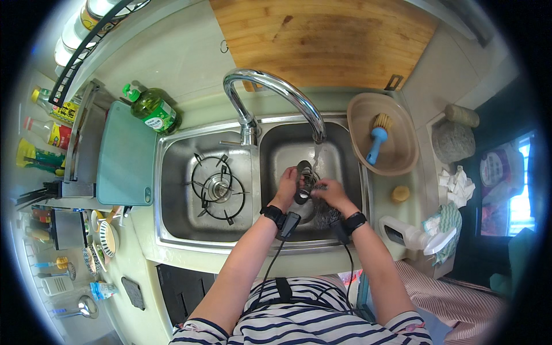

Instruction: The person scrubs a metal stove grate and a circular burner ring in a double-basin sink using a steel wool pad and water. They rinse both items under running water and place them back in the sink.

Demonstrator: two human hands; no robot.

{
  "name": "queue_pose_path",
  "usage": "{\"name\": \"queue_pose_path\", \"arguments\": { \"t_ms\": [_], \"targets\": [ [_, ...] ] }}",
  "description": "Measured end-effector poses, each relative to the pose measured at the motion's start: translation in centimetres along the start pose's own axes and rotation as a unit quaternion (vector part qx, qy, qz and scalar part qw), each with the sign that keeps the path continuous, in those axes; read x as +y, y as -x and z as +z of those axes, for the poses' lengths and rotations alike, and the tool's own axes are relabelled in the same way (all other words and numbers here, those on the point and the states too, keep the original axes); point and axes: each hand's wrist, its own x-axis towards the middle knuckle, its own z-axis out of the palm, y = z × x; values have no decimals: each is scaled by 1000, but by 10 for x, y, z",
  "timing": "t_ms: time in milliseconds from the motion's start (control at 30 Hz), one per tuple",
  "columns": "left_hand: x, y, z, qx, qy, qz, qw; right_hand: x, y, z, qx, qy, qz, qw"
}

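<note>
Over the right basin (276, 142) of a stainless-steel double sink, my left hand (286, 189) holds a dark ring-shaped metal part (305, 164), likely from a gas burner, by its left side. The ring is tilted up, its open middle showing. My right hand (332, 195) is at the ring's right side, fingers bent; a dark, textured bit shows at its fingertips, too small to name. Water runs from the chrome faucet (276, 82) just behind the ring and splashes below my right hand. In the left basin (177, 168), a black wire pan support (243, 199) lies around the drain.
A brown plastic basin (360, 129) with a blue-handled brush (378, 140) stands right of the sink. Nearby are a round sponge-like piece (400, 194) and a white spray bottle (401, 233). Green pump-bottle soap (157, 113) and a teal cutting board (127, 155) stand left.
</note>
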Motion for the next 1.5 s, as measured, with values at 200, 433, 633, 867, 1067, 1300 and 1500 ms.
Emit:
{"name": "queue_pose_path", "arguments": {
  "t_ms": [200,433,633,867,1067,1300,1500],
  "targets": [
    [8,25,3,-47,-46,-12,998,-8,-21,0,286,-431,51,854],
    [26,33,24,-27,-108,41,993,-11,-1,38,166,-18,5,986],
    [29,29,11,-68,-62,-15,996,-27,14,27,82,-24,-121,989],
    [21,29,17,-29,-87,12,996,-55,17,29,189,34,-121,974],
    [14,34,28,13,-95,62,993,-66,-7,48,328,30,-120,936],
    [28,28,15,13,-176,87,981,-70,-12,48,322,-9,-123,939],
    [20,25,26,-1,-145,163,976,-72,-22,48,376,90,-151,910]
  ]
}}
